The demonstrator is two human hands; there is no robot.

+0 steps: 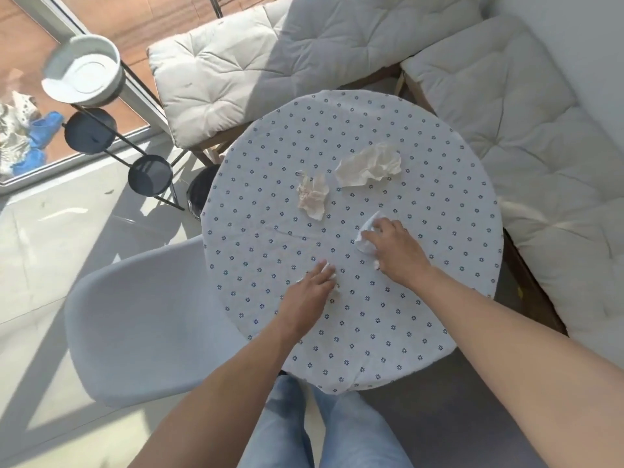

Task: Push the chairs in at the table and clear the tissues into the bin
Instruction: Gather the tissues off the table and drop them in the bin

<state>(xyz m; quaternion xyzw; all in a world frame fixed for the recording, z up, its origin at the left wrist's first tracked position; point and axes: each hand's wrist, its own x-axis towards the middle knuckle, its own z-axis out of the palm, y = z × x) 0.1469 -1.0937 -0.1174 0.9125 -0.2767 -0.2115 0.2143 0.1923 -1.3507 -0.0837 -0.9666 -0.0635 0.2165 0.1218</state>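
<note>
A round table [439, 298] wears a white cloth with small blue flowers. Two crumpled tissues lie on its far half: a large cream one [369, 165] and a smaller stained one [313, 196]. My right hand [393, 249] is closed over a white tissue [368, 234] near the table's middle. My left hand [310, 293] presses on a small white tissue [329, 269], mostly hidden under the fingers. A pale blue shell chair [145, 319] stands at the table's left, its seat partly under the edge. A dark bin [199, 190] shows beyond the table's left rim.
Cushioned benches [270, 62] run along the back and right side [526, 130]. A black metal plant stand [148, 177] with a white pot [84, 70] stands at the left by a glass door. My jeans-clad legs [320, 430] are at the table's near edge.
</note>
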